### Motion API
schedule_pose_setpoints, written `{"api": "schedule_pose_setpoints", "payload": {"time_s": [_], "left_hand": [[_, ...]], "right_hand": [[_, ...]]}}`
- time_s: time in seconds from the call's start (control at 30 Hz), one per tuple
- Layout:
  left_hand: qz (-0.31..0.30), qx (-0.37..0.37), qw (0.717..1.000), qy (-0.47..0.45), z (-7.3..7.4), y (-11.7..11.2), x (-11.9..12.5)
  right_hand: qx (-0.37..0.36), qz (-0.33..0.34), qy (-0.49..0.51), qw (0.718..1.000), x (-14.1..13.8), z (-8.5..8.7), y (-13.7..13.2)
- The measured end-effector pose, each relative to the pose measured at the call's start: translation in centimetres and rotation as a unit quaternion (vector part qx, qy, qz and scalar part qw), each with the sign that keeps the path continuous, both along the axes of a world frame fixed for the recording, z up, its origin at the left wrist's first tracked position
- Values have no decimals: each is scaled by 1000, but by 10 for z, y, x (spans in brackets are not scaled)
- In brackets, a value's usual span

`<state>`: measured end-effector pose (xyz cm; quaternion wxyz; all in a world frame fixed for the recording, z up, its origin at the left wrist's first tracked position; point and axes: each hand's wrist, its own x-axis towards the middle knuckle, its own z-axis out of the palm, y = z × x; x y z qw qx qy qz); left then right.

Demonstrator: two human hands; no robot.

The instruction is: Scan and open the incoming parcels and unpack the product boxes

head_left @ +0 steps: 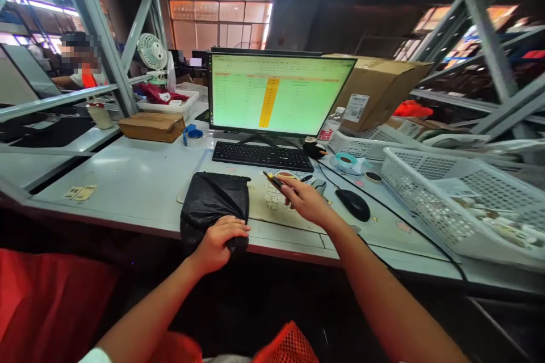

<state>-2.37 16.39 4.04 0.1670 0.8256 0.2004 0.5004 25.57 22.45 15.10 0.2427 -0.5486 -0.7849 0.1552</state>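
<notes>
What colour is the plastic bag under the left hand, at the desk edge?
Black; the head view shows the bag clearly under the left hand.

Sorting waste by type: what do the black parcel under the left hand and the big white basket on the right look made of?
Black parcel: likely thin plastic film, slightly glossy, with creases and folds. White basket: apparently rigid moulded plastic, matte, with open lattice walls.

On the worktop (136,176), the bag (215,201) lies at the front edge, just left of the mat (264,207) (a cutter (275,180) is held over the mat's far side). Behind them sits the keyboard (261,156), the monitor (276,93) behind that. The mouse (353,204) lies right of the mat, a basket (409,176) further right, a cardboard box (383,85) behind the monitor's right side.
</notes>
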Motion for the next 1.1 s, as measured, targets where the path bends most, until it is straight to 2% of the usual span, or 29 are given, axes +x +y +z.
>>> {"api": "schedule_pose_setpoints", "payload": {"time_s": [0.07, 0.13, 0.23, 0.3, 0.33, 0.4, 0.47, 0.53, 0.6, 0.7, 0.77, 0.83, 0.87, 0.93, 1.03, 1.1], "left_hand": [[-8, -41, 998, -42, 0, -3, 1], [-11, -84, 994, -64, -1, -6, 0], [3, -136, 989, -63, -8, -9, -4], [18, -154, 986, -56, -13, -10, -5], [23, -158, 986, -55, -16, -10, -6], [27, -161, 985, -48, -21, -9, -5], [37, -162, 985, -42, -23, -8, -5], [41, -157, 987, -3, -18, -10, -5], [28, -136, 985, 100, -1, -17, -7], [-25, -99, 960, 260, 44, -30, -12], [-30, -83, 962, 257, 75, -29, -19], [41, -62, 975, 208, 95, -15, -28], [95, -54, 975, 195, 97, -4, -33], [181, -51, 959, 210, 89, 21, -41], [239, -50, 943, 225, 59, 48, -42], [269, -22, 939, 211, 43, 54, -39]], "right_hand": [[-64, 104, 18, 992, -48, 23, 15], [-89, 187, -14, 978, -102, 38, 26], [-109, 240, -121, 957, -165, 47, 37], [-104, 248, -169, 948, -179, 50, 39], [-95, 250, -178, 947, -174, 51, 38], [-93, 245, -191, 946, -143, 54, 36], [-120, 217, -217, 944, -91, 55, 34], [-122, 162, -244, 948, -34, 46, 32], [-96, 72, -255, 959, 12, 25, 28], [-49, -68, -259, 962, 45, -25, 15], [-19, -97, -285, 954, 47, -55, 5], [7, -100, -305, 947, 38, -69, -1], [25, -100, -300, 948, 31, -69, 0], [65, -87, -254, 961, 7, -55, 7], [94, -2, -164, 982, -51, -21, 32], [75, 59, -152, 984, -100, -7, 50]]}}
